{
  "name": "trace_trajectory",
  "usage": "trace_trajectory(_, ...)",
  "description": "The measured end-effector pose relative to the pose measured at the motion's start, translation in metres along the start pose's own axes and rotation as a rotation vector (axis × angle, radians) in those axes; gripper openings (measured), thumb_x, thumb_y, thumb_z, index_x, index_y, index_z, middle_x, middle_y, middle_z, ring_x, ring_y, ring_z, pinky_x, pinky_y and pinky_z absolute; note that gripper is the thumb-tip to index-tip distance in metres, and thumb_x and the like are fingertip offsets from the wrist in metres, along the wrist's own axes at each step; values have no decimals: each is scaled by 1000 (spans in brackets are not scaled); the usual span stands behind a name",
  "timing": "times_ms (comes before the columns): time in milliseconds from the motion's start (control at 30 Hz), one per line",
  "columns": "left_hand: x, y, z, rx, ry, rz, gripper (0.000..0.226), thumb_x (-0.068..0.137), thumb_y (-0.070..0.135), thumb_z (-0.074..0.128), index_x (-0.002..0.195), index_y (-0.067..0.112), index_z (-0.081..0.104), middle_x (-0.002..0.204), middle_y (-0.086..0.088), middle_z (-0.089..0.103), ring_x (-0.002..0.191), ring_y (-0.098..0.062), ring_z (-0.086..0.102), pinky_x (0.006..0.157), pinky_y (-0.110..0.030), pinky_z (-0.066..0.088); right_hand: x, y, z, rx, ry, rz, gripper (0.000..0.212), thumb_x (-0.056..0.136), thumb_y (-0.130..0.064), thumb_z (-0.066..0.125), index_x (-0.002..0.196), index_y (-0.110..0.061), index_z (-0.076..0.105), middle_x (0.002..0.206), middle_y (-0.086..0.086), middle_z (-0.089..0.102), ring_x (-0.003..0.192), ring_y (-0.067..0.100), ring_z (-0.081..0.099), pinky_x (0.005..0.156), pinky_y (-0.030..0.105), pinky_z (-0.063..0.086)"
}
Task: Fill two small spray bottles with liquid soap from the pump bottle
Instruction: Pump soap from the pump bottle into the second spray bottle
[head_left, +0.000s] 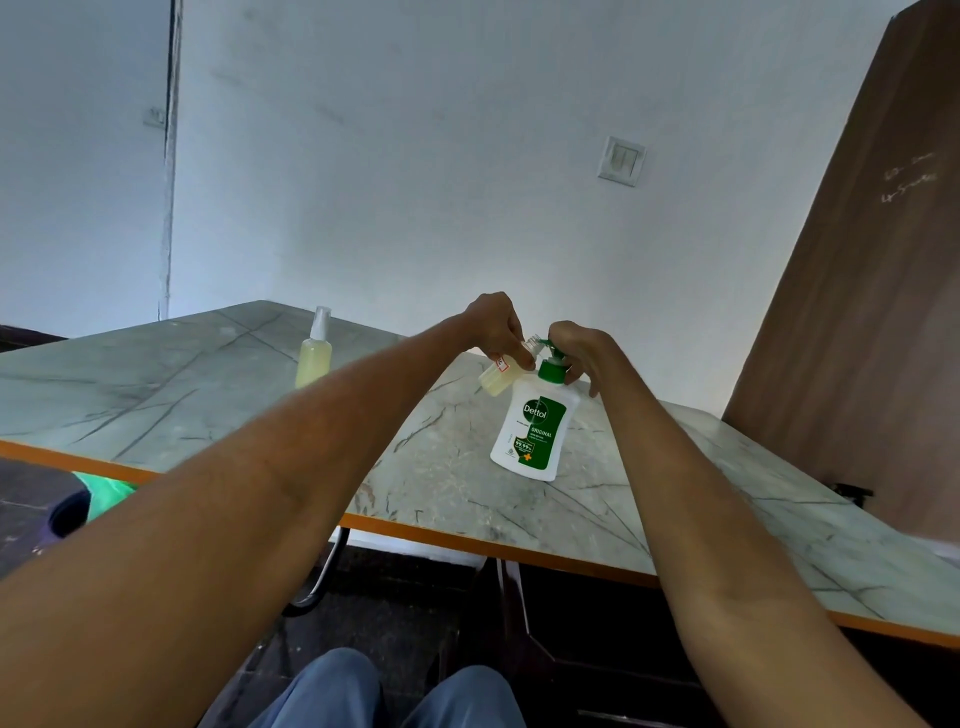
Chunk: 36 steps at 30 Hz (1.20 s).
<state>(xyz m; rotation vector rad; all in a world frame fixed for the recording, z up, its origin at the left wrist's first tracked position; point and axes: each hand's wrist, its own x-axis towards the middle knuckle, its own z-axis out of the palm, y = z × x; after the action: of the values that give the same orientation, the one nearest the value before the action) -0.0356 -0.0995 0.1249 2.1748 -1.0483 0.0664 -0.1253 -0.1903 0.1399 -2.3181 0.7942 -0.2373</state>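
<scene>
Head view: left hand (496, 325) pinches a small clear plastic bottle (500, 375), tilted, its open neck at the green spout of the white pump bottle (532, 423). Right hand (574, 348) curls over the pump head. Both are over the marble-patterned table (208, 405), where a capped spray bottle (315, 351) of yellowish liquid stands.

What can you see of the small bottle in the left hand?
The small spray bottle is clear plastic, uncapped, with a red-and-white label and pale yellow liquid pooled at its base. The left hand holds it tilted, its open neck at the green nozzle of the Dettol pump bottle, off the table.
</scene>
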Motion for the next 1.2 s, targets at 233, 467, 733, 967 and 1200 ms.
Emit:
trace_trajectory(233,-2,-7,3,-15,1,-23,39,64,24,84,94,1,71,80,-5,65,61,-11,59,45,-6,44,1,5,4,10,0,13,38,98,-14,19,122,2,43,136,21,46,125,32,46,78,37,34)
trace_trajectory(467,0,-4,3,-18,11,-12,39,64,24,84,92,0,72,75,-6,65,55,-9,57,52,-9,45,-2,1,-1,44,-28,-4,19,96,-9,20,104,-2,36,139,19,45,127,31,46,76,38,34)
trace_trajectory(733,-1,-2,0,17,-8,12,39,65,26,83,93,1,73,72,-4,64,56,-11,55,56,-11,44,5,4,2,76,-8,-14,35,98,-10,20,123,1,43,141,22,42,129,32,43,91,42,39)
trace_trajectory(967,2,-7,2,7,-8,-4,40,65,24,83,95,0,72,90,-13,70,65,-16,59,58,-14,47,2,2,1,28,-10,-8,28,96,-11,23,101,1,47,123,19,50,113,31,51,68,33,38)
trace_trajectory(1200,3,-5,1,-5,-2,0,40,64,25,83,94,1,72,85,-8,67,62,-13,59,55,-11,46,1,1,-2,55,-24,-19,18,95,-9,21,102,-3,37,121,18,51,118,30,51,50,33,33)
